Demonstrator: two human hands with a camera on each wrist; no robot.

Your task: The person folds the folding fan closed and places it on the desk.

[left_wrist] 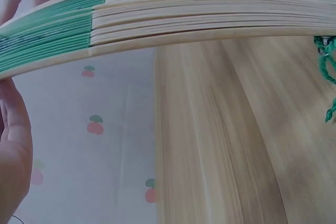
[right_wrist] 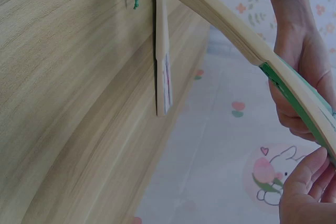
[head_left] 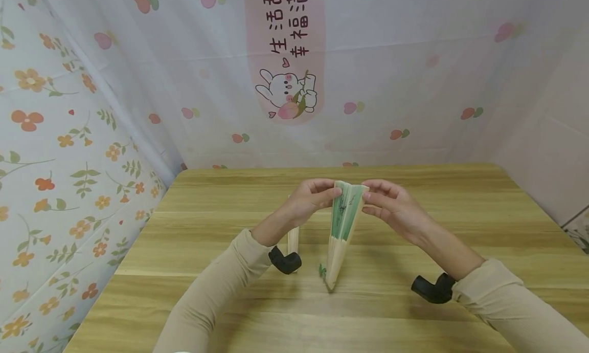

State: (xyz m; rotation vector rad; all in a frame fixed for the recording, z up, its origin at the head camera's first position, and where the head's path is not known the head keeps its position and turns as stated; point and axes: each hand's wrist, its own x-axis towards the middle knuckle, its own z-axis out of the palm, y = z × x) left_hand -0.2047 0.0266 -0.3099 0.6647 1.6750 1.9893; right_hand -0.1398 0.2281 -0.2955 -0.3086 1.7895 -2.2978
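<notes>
A folding fan [head_left: 347, 210] with green leaf, dark printed pattern and pale wooden ribs is spread a little, its narrow pivot end pointing down toward the table. My left hand [head_left: 313, 199] pinches its left outer edge near the top, thumb on the green leaf. On the opposite outer edge, my right hand [head_left: 393, 204] pinches with thumb and fingers. A green cord [left_wrist: 326, 59] hangs from the pivot end. In the left wrist view the ribs [left_wrist: 220, 11] show stacked in close folds.
A second fan [right_wrist: 163, 72], folded, lies on the wooden table [head_left: 221, 312], partly behind my left forearm in the head view. Black wrist mounts [head_left: 432, 288] stick out from both wrists. Printed cloth [head_left: 391, 76] hangs behind the table, floral cloth [head_left: 55, 189] at left.
</notes>
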